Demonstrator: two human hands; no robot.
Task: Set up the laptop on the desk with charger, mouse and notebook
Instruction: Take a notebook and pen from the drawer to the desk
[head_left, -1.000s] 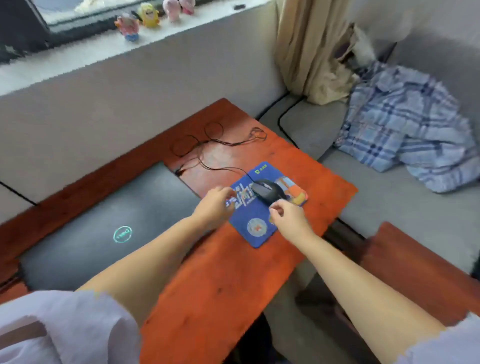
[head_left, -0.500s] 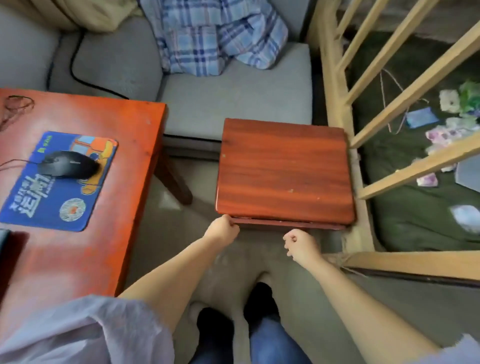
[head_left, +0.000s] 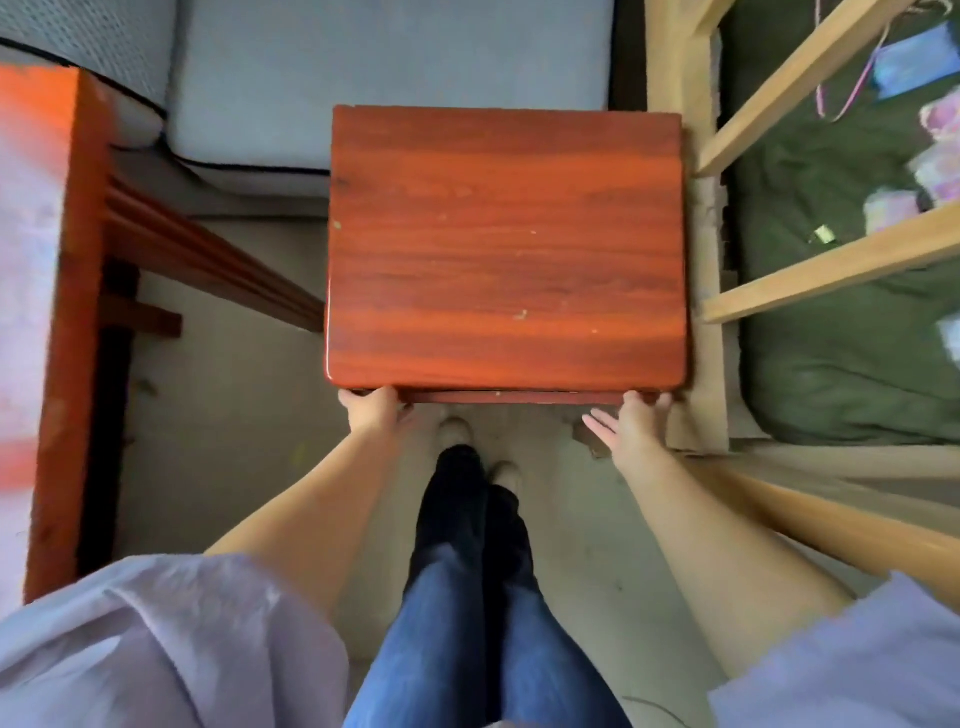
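Gripping the stool's (head_left: 504, 249) near edge, the left hand (head_left: 371, 413) is curling under it; the right hand (head_left: 631, 423) is touching there, fingers spread. Left of the stool, the desk (head_left: 72, 291) edge is showing; laptop, charger, mouse and notebook are lying out of view, progress unjudgeable.

Soft, even daylight falls where I stand, with no hard shadows. My stool top (head_left: 504, 249) carries a mild sheen along its near edge. The desk (head_left: 52, 249) at left smears into overexposed blur, and the wide lens bends the frame edges.
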